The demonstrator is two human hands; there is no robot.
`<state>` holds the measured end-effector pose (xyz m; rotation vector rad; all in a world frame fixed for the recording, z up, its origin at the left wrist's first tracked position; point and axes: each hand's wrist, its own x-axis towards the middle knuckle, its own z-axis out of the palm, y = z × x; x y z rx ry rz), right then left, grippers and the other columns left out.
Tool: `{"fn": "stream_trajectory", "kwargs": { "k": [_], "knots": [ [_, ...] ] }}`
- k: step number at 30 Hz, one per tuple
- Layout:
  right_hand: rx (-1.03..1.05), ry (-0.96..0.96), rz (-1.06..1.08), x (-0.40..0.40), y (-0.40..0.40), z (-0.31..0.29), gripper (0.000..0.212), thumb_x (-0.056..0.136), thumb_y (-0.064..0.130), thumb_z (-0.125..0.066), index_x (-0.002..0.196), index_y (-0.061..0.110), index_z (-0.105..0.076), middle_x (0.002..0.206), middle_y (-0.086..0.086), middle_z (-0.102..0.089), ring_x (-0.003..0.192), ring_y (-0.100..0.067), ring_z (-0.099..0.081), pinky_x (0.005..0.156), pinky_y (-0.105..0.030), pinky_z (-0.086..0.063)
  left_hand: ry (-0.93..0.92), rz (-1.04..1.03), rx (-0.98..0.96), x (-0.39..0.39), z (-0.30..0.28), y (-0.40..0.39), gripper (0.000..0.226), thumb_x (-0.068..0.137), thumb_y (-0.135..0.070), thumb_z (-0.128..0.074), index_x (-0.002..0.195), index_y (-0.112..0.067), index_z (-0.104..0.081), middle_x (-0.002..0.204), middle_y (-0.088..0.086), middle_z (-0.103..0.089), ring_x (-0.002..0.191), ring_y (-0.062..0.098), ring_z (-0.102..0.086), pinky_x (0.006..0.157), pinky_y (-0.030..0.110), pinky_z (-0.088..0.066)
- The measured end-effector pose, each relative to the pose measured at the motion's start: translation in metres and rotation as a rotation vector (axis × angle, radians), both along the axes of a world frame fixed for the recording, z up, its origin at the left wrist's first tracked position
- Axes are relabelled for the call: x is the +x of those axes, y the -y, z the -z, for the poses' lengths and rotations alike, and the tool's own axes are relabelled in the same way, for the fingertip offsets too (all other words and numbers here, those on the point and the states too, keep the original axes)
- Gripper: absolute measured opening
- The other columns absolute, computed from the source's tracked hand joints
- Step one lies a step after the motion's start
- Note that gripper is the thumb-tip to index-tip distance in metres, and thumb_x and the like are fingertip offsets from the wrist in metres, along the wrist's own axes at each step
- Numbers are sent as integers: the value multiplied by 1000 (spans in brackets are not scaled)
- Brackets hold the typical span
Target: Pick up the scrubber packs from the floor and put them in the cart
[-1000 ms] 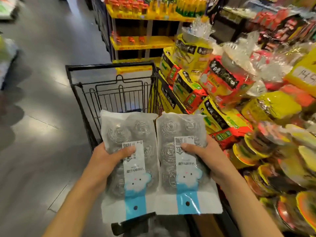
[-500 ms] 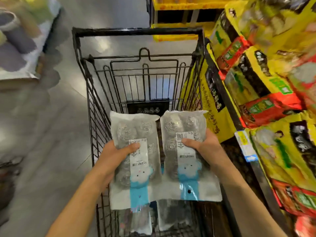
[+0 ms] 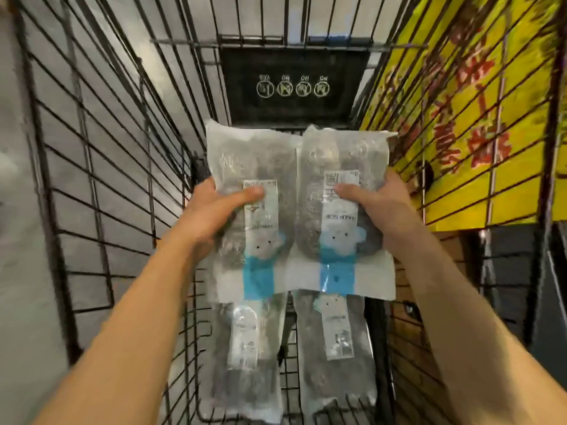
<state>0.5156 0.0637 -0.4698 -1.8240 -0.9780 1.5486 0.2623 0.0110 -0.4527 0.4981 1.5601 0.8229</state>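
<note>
Clamping one scrubber pack each, left hand (image 3: 211,210) and right hand (image 3: 380,207), grips tight, inside the cart (image 3: 92,148).

grey floor (image 3: 18,240), perhaps yellow signage (image 3: 491,118)

Black wire cart (image 3: 92,185) — two scrubber packs (image 3: 245,357) flat on its floor, side by side

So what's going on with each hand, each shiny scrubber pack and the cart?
Left hand: grips left clear scrubber pack, held above cart.
Right hand: grips right clear scrubber pack, also held up.
Two scrubber packs below: lying in cart.
Black wire cart: holds packs.
</note>
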Motion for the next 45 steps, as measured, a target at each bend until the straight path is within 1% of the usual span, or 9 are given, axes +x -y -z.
{"fn": "stream_trajectory", "kwargs": {
  "k": [3,9,18,22,26,32,35,40,45],
  "knots": [
    [-45,24,-12,-1,-7,25,58,71,16,-93,120,19,-63,106,-2,-79,96,-24,-77,86,-52,-63,-19,-8,-19,-3,31,-2,36,84,-7,-80,118,-14,-71,99,1,-81,92,17,-78,77,32,-63],
    [-42,86,-67,0,-15,54,43,78,10,-88,107,24,-60,98,6,-74,82,-6,-74,65,-23,-62,21,3,-73,0,66,-17,36,82,-7,-80,116,-15,-70,98,2,-81,91,19,-78,78,37,-63],
    [-75,236,-111,1,-39,86,60,72,25,-94,115,21,-53,110,1,-68,105,-23,-68,99,-41,-55,-33,75,-109,7,88,-37,43,81,-13,-83,122,-12,-69,105,6,-80,94,21,-78,86,42,-62],
    [-94,268,-107,2,-45,99,59,72,26,-93,114,21,-51,116,-3,-68,107,-25,-67,101,-47,-55,-112,104,-112,9,100,-45,40,82,-15,-84,119,-14,-70,102,3,-80,93,20,-78,86,40,-62],
    [-49,365,-134,5,-39,104,61,77,34,-89,122,19,-50,119,-3,-64,109,-25,-63,99,-40,-53,-253,122,-63,12,109,-45,35,84,-16,-82,115,-19,-66,99,-2,-77,83,11,-76,77,30,-63],
    [18,566,-216,1,-35,103,82,86,39,-82,148,9,-37,144,-15,-50,131,-34,-51,107,-39,-43,-509,146,-46,21,121,-39,70,82,-32,-85,137,-16,-46,129,-3,-60,120,17,-56,109,39,-47],
    [79,720,-270,-5,-25,99,86,91,37,-76,156,8,-27,149,-19,-38,136,-36,-43,108,-37,-38,-516,219,-53,34,121,-40,67,85,-28,-82,136,-11,-43,130,0,-55,121,18,-51,109,34,-43],
    [185,865,-439,-7,-11,97,73,92,29,-73,150,9,-34,143,-19,-38,129,-38,-43,104,-42,-41,-587,187,-68,38,124,-39,73,80,-32,-86,135,-9,-45,139,11,-55,132,31,-50,116,48,-41],
    [184,888,-582,-6,-4,81,69,93,34,-69,150,11,-36,146,-20,-40,132,-41,-43,109,-47,-39,-877,338,-52,31,100,-30,92,86,-45,-77,155,-9,-28,154,18,-36,144,35,-34,120,47,-31]
  ]
}}
